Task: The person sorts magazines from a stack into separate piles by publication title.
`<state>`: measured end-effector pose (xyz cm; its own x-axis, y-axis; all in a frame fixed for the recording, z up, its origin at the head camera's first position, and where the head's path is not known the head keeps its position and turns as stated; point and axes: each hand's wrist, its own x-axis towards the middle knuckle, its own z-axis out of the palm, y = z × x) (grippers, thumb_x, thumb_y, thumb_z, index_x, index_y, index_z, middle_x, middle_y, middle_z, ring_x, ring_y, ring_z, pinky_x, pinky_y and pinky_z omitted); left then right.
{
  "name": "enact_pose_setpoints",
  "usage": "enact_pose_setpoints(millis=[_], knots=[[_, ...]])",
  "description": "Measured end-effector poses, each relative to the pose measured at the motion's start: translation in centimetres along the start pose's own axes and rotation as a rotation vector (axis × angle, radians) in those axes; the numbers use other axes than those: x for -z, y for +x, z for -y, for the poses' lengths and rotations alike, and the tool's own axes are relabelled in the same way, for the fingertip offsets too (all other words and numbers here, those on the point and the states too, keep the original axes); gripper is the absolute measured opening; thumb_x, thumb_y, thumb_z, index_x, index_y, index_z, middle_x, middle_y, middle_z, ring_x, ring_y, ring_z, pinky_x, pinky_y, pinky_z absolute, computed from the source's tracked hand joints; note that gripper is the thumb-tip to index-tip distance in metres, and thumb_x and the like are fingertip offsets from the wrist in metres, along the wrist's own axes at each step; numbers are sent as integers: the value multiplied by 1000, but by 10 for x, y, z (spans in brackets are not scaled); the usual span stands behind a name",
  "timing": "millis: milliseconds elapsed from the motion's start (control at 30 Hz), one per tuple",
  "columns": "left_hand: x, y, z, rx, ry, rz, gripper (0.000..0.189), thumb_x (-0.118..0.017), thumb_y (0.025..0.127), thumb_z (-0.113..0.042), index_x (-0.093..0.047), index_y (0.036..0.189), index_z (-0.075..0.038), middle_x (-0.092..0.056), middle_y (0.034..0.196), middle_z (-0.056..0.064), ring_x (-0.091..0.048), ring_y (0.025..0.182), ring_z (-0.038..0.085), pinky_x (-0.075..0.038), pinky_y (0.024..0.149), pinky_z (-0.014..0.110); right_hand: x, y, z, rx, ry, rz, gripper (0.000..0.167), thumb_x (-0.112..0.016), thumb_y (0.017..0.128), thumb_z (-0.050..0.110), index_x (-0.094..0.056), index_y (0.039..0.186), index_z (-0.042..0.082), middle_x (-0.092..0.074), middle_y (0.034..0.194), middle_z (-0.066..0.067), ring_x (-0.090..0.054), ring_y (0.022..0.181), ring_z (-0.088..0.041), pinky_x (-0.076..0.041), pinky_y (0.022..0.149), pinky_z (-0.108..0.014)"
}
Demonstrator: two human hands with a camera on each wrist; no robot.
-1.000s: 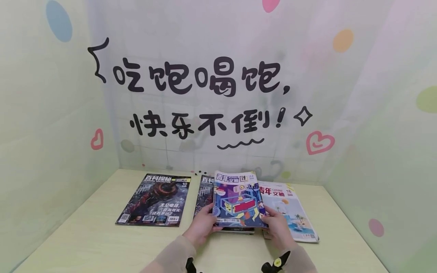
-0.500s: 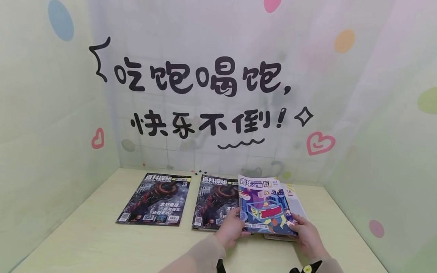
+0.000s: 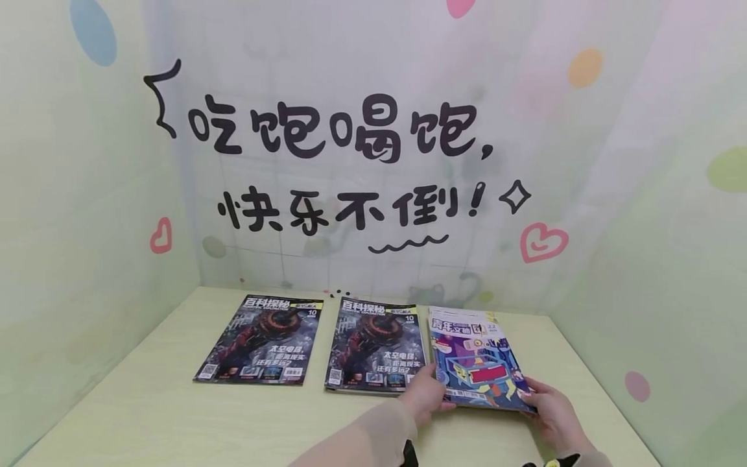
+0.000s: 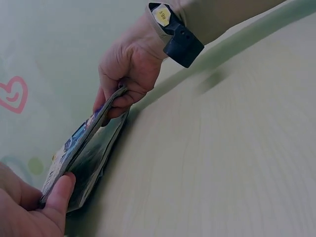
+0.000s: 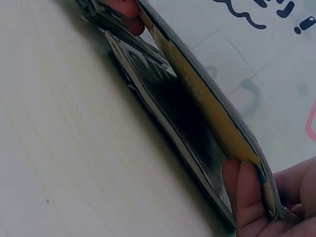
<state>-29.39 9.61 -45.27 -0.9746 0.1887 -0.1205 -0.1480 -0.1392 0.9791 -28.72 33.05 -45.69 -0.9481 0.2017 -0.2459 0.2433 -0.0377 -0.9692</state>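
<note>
Both hands hold a purple-and-blue magazine (image 3: 478, 363) by its near corners. My left hand (image 3: 427, 394) pinches the left corner, my right hand (image 3: 551, 415) the right one. Under it lies another magazine with a pale cover (image 3: 461, 313), mostly hidden in the head view. The right wrist view shows a gap between the held magazine (image 5: 207, 98) and the magazine below (image 5: 163, 123); fingers of my right hand (image 5: 252, 202) reach under the held one's edge. Just left of my left hand is a stack topped by a dark magazine (image 3: 376, 347).
Another dark magazine (image 3: 259, 340) with the same cover lies farther left on the pale wooden table (image 3: 175, 421). Printed fabric walls (image 3: 659, 259) close off the back and both sides. Each wrist wears a dark camera strap.
Both hands have carried the purple-and-blue magazine rightward, from over the middle stack to over the pale-covered magazine at right, and lowered it. The middle stack's dark cover is now mostly uncovered.
</note>
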Motion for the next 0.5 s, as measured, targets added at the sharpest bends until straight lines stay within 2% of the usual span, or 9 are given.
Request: enact_pose_setpoints(millis=[100,233,300,400,467,500], knots=[[-2,-5,-1,0,35,31,62,-38,80,19,-35,141,10,-60,112,15,-64,86,21,-57,70,35,3,-1,-1,5,6,-4,57,-47,93,-8,-23,144,-14,-28,139,-41,-60,82,-12,-55,72,-27],[-6,-13,-5,21,111,24,62,-38,81,18,-34,142,8,-61,105,14,-60,68,18,-53,55,27,8,0,-1,12,18,-22,58,-50,91,-8,-24,142,-16,-44,125,-38,-61,79,-13,-56,71,-28],[-9,-16,-6,31,139,13,61,-39,80,19,-38,140,5,-61,98,13,-54,59,16,-46,48,21,10,1,-1,11,15,-34,58,-52,91,-7,-25,142,-16,-56,110,-30,-61,78,-13,-56,70,-28],[-11,-18,-5,23,155,24,59,-39,79,19,-46,135,2,-61,90,9,-50,57,14,-43,48,18,12,1,-1,15,16,-62,57,-55,91,-5,-29,140,-18,-63,94,-14,-62,75,-13,-57,68,-28],[-11,-18,-4,20,161,36,56,-39,79,20,-51,130,1,-60,85,8,-51,58,14,-44,50,19,12,1,0,19,9,-80,57,-58,90,-3,-32,138,-19,-63,95,-18,-62,75,-13,-57,68,-29],[-11,-18,-4,20,171,40,55,-40,79,19,-51,129,2,-60,83,8,-52,59,14,-45,51,19,12,1,0,22,-2,-87,57,-59,90,-2,-33,137,-19,-61,99,-24,-62,75,-12,-57,68,-29]])
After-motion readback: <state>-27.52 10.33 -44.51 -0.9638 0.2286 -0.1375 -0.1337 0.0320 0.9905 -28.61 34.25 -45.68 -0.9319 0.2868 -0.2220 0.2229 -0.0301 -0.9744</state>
